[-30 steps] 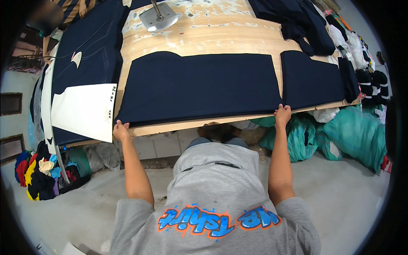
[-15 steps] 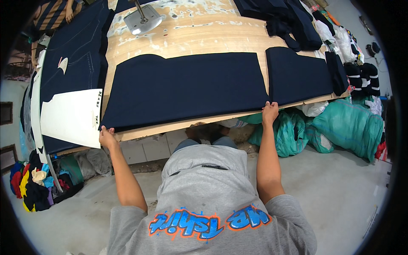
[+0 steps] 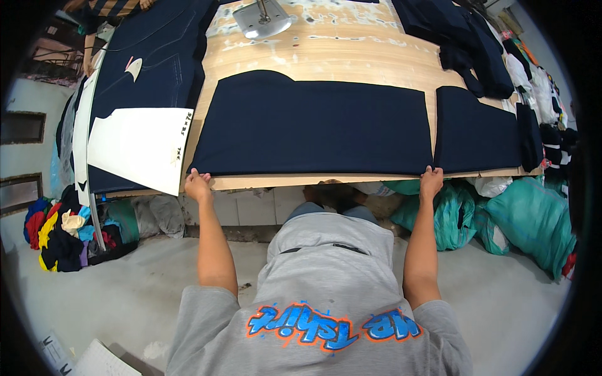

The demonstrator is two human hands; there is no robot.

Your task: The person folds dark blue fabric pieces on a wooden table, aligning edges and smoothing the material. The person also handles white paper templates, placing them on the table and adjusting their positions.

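"While the head view has swung back to level, the table (image 3: pixel 351 59) runs straighter across now. And the big navy panel (image 3: pixel 313 128)?"

"Hardly budged! It lies flat along the near edge, between the white pattern piece (image 3: pixel 141 147) and the smaller navy piece (image 3: pixel 476 131). Same two corners held, so I'd judge it's being steadied, not carried."

"How are the hands placed?"

"Both reaching well forward, spread the panel's full length! Left hand (image 3: pixel 199 187) at the near left corner, thumb and fingers pinched on it; right hand (image 3: pixel 431 182) at the near right corner, its fingers seemingly closed on it too, right by that narrow gap."
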